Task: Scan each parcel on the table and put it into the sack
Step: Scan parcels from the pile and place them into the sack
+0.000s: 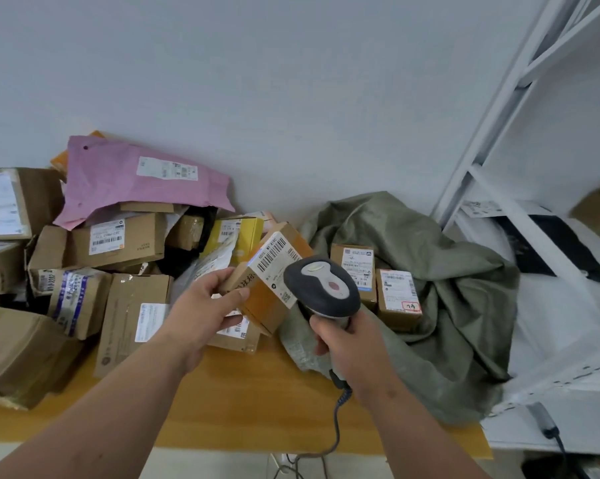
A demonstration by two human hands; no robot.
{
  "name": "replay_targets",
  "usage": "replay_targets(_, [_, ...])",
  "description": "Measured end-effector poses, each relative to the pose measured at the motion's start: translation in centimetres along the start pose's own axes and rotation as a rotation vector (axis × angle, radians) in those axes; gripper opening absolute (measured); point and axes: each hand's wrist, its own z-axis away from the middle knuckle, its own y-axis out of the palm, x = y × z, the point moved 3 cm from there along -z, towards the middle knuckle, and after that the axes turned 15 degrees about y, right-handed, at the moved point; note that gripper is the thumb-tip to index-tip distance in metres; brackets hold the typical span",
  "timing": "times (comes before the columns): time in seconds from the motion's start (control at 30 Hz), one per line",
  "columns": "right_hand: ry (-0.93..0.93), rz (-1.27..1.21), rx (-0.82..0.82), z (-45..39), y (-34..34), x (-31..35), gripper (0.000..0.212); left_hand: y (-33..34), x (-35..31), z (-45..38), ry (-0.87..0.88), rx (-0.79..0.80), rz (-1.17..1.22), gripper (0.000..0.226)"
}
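The left hand (pixel 201 302) holds a small orange-brown cardboard box (pixel 267 288) up above the table, thumb on the near side face and fingers curled under the lower edge, so that the box is tilted with its white barcode label (pixel 276 261) facing up and toward the right. The right hand (pixel 346 347) is wrapped round the handle of a grey and white barcode scanner (pixel 322 286), whose head sits just beside the label and overlaps the right corner of the box in this view; whether they touch cannot be told. A coiled cable (pixel 340 406) hangs from the bottom of the handle and runs down past the near edge of the wooden table (pixel 257 402). To the right of the hands lies the olive-green sack (pixel 447 271), slumped open over the right end of the table, with two labelled cardboard parcels (pixel 378 281) standing side by side inside its mouth. To the left and at the far side of the table is a heap of unscanned parcels: a pink plastic mailer (pixel 119 181) leaning against the wall on top, a yellow box (pixel 246 233) behind the held box, a flat brown carton (pixel 132 316) just left of the left wrist, and more brown cartons stacked toward the left edge. At the far right stands a white metal shelf frame (pixel 498 140) with white and black bags on its shelf.
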Motion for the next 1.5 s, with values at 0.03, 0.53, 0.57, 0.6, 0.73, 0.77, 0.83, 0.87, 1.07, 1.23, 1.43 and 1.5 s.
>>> replay_targets(0.03, [-0.025, 0.015, 0.019, 0.1, -0.3, 0.2, 0.013, 0.3, -0.1, 0.0, 0.008, -0.024, -0.009, 0.041])
replay_targets(0.53, [-0.089, 0.106, 0.070, 0.5, -2.7, 0.4, 0.024, 2.3, 0.3, 0.4, 0.014, -0.118, -0.104, 0.036])
replay_targets(0.57, [-0.093, 0.108, 0.071, 0.5, -2.8, 0.3, 0.022, 2.3, 0.4, 0.4, 0.013, -0.122, -0.105, 0.036])
replay_targets(0.6, [-0.092, 0.105, 0.070, 0.5, -2.9, 0.2, 0.018, 2.3, 0.6, 0.4, 0.012, -0.125, -0.104, 0.036])
replay_targets(0.73, [-0.089, 0.122, 0.051, 0.2, -3.0, -0.2, 0.009, 2.3, 1.0, 0.2, 0.001, -0.124, -0.104, 0.038])
replay_targets(0.77, [-0.088, 0.127, 0.047, 0.2, -2.9, -0.2, 0.010, 2.2, 1.1, 0.1, -0.002, -0.120, -0.104, 0.038])
replay_targets(0.83, [-0.086, 0.135, 0.043, 0.1, -2.8, -0.1, 0.011, 2.2, 1.3, -0.2, -0.003, -0.106, -0.108, 0.038])
replay_targets(0.87, [-0.086, 0.140, 0.042, 0.1, -2.6, 0.0, 0.012, 2.2, 1.4, -0.4, -0.002, -0.100, -0.111, 0.038])
replay_targets(1.07, [-0.032, 0.105, 0.011, 0.0, -1.8, 0.7, 0.021, 2.0, 1.5, -2.3, -0.009, -0.050, -0.108, 0.034])
replay_targets(1.23, [0.041, 0.053, -0.055, -1.0, -1.4, 0.8, 0.017, 2.1, 1.4, -4.2, -0.028, 0.000, -0.110, 0.031])
replay_targets(1.43, [0.142, -0.034, -0.232, -2.5, -1.5, 0.1, 0.013, 2.6, 1.4, -6.7, -0.055, 0.060, -0.087, 0.039])
replay_targets(1.5, [0.190, -0.075, -0.284, -3.0, -1.7, -0.3, 0.005, 3.3, 1.2, -7.4, -0.062, 0.081, -0.073, 0.038])
